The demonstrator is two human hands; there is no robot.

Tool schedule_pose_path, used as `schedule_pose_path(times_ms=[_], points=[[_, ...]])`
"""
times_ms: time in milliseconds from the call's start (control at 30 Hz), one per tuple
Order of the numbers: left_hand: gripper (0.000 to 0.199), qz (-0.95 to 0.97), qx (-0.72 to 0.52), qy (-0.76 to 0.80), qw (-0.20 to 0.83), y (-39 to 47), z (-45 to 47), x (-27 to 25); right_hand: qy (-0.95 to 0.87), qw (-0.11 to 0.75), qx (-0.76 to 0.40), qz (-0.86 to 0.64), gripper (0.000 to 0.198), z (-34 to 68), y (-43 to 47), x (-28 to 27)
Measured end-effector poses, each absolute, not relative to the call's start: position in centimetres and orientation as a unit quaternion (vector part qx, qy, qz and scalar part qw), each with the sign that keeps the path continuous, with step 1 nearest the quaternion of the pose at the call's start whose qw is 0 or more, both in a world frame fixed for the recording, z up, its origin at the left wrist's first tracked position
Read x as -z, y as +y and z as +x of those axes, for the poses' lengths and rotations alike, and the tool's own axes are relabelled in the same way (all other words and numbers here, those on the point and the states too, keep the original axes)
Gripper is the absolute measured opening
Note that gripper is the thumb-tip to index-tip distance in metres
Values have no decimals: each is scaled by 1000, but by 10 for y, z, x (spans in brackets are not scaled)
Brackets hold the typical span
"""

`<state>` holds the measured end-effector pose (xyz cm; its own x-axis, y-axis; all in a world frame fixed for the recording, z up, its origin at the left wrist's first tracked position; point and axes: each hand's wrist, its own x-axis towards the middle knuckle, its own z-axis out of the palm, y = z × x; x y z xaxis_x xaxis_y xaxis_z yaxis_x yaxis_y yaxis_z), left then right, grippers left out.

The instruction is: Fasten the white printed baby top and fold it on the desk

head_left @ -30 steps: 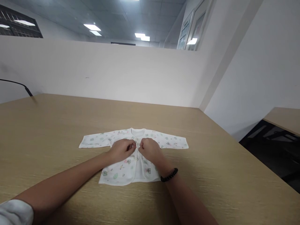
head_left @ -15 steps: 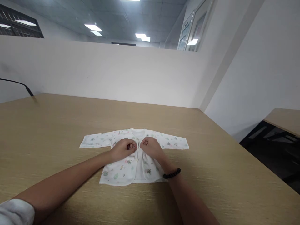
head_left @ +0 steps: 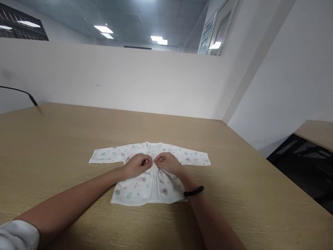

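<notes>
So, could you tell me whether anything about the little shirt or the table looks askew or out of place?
Nothing stands out. The baby shirt lies flat on the table, sleeves spread evenly; its lower front is open. The left hand and right hand pinch its front placket.

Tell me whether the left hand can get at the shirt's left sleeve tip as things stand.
Probably yes. The left hand pinches the placket of the baby shirt, and the sleeve tip lies flat on the table to its left with nothing between them; it would have to let go first.
</notes>
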<state>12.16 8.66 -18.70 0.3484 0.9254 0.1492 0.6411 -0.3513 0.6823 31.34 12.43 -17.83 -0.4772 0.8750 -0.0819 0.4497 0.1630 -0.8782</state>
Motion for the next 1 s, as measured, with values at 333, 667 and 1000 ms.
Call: schedule_pose_path(times_ms=[333,667,1000], points=[[18,779,-278,503,250,84,123,185,-788,238,-309,-476,9,304,117,178],[20,768,-290,507,262,88,120,189,-775,229,-287,-514,4,296,112,180],[20,749,-317,503,292,89,119,190,-717,250,-349,-550,11,299,114,180]])
